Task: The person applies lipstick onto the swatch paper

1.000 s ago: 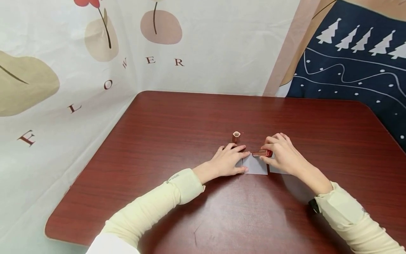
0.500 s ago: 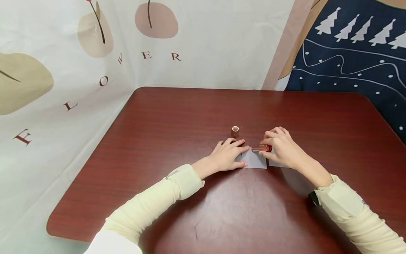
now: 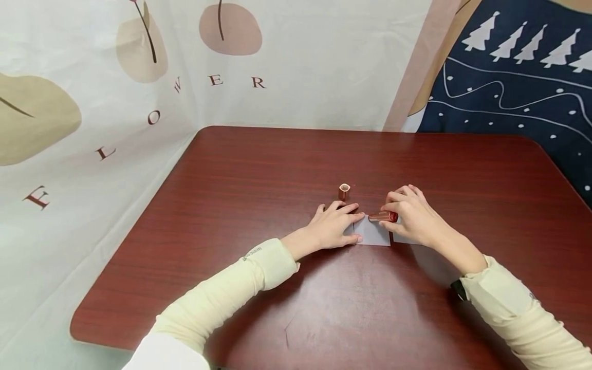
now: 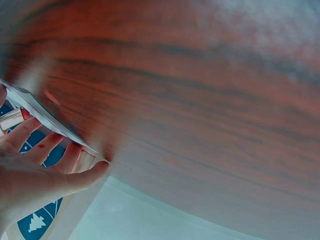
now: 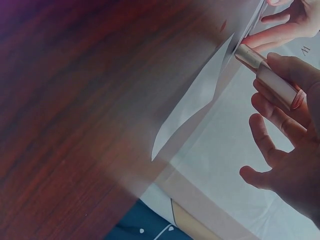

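My right hand (image 3: 416, 218) pinches a rose-gold lipstick tube (image 3: 381, 217) between thumb and fingers. The tube lies nearly level, its far end pointing left at the top edge of a white slip of paper (image 3: 374, 235). In the right wrist view, the tube's gold collar (image 5: 251, 56) shows beyond the fingertips. My left hand (image 3: 329, 231) lies spread over the paper's left part, fingers straight, thumb and index finger on the paper. A matching lipstick cap (image 3: 344, 192) stands upright, open end up, just beyond the left fingertips.
A second white paper (image 3: 403, 238) lies to the right, partly under my right hand. The dark red wooden table (image 3: 259, 174) meets a pale printed cloth (image 3: 314, 61) at the back and left. A navy cloth with white trees (image 3: 518, 92) hangs back right.
The head view has tilted slightly, shifting everything up in the picture. Both hands, the lipstick and the cap keep nearly the same places on the table.
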### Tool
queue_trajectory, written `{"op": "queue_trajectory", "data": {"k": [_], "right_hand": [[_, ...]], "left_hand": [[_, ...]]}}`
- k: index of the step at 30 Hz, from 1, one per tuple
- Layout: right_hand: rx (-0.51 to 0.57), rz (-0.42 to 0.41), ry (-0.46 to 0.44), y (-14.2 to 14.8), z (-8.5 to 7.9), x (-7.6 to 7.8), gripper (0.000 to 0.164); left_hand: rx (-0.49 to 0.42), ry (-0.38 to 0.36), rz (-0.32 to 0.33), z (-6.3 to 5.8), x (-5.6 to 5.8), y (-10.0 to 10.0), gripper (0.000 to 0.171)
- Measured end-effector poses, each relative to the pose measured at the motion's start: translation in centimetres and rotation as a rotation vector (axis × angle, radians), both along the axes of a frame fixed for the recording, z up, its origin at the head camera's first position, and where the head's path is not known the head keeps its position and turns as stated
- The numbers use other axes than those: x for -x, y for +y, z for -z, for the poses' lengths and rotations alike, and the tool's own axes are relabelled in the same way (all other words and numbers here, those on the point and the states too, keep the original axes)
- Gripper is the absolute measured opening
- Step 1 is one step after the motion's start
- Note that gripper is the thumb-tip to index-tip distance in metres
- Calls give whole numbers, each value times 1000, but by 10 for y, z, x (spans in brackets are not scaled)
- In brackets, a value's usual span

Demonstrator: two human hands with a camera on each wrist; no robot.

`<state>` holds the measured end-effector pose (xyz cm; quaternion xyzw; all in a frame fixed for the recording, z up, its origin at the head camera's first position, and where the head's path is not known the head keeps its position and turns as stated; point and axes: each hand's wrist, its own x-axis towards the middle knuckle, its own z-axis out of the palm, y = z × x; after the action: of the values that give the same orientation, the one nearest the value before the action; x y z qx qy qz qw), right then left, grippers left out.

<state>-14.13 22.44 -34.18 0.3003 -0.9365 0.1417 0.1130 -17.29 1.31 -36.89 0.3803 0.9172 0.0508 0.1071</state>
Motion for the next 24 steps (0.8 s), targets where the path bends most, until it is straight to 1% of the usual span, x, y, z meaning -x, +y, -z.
{"op": "queue_trajectory", "data": {"k": [9,14,19,24], "right_hand": [[1,4,10,1,1,-2,22],[0,3,3,2,3,-4,23],[-3,7,23,2,4,-5,23],[-14,2,43,1,3,-4,24]], "left_hand": [[1,18,7,-2,-2,1,58],[4,19,11,0,-3,0,58],[-7,32,16,2,-3,0,57],[-14,34,8,0,-3,-1,57]]}}
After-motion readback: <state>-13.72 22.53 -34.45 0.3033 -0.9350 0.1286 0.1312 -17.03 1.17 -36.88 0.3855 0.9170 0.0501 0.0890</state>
